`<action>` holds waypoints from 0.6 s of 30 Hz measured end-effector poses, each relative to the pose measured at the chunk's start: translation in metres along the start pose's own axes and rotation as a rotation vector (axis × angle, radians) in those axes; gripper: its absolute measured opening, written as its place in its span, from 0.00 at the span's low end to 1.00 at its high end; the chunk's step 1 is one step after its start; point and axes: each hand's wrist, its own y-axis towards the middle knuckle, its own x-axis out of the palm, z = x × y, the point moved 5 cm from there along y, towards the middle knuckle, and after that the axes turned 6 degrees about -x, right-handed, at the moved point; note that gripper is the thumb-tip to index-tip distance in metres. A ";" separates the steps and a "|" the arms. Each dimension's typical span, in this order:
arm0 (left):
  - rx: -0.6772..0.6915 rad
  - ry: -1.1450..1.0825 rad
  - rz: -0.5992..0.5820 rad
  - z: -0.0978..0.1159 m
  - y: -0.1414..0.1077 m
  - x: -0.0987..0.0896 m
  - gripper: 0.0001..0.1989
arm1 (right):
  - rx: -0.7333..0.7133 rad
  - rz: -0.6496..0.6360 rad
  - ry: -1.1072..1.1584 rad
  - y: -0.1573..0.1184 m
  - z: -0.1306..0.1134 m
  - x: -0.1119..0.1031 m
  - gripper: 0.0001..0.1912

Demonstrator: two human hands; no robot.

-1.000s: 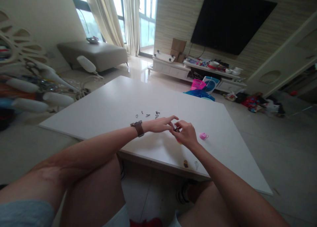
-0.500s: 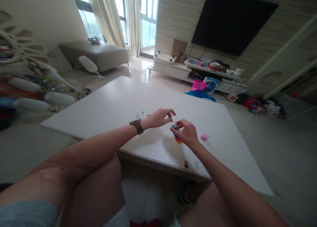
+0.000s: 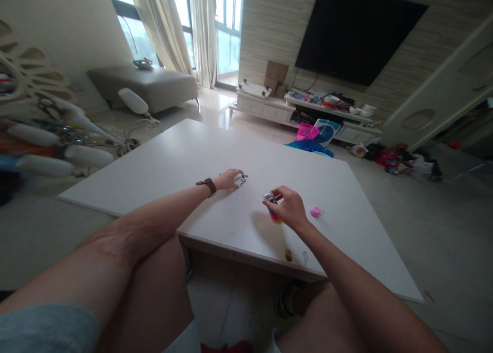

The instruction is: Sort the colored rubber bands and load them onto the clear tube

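Note:
My right hand [image 3: 287, 205] is wrapped round a small clear container [image 3: 275, 217] with a dark upper part and red, blue and yellow at its bottom, held upright over the white table [image 3: 215, 148]. To the left, my left hand [image 3: 229, 179] reaches over the tabletop with fingers apart, beside several small black items [image 3: 243, 178]. A pink round item [image 3: 316, 212] lies right of my right hand. Close to the front edge are a small brown and yellow piece [image 3: 288, 255] and a clear piece [image 3: 305, 257].
Beyond the table stand a pink basket [image 3: 307, 131], a blue item [image 3: 310, 146] and a low white cabinet [image 3: 265, 111]. White rounded objects [image 3: 88, 155] on stems rise at the left. A grey bench [image 3: 150, 89] is at the back left.
My left hand has moved left, away from the container, to the small black items. My right hand still holds the container in nearly the same place.

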 end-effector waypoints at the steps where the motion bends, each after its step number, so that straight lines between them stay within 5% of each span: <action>1: 0.009 -0.005 0.002 0.000 0.003 0.004 0.32 | -0.002 -0.001 -0.004 0.000 0.000 0.000 0.12; 12: 0.076 -0.122 0.044 0.016 0.017 0.015 0.10 | 0.006 -0.018 0.003 -0.001 0.000 0.002 0.12; 18: 0.031 -0.163 0.067 0.022 0.013 0.012 0.09 | -0.014 -0.029 -0.004 -0.002 0.000 0.003 0.11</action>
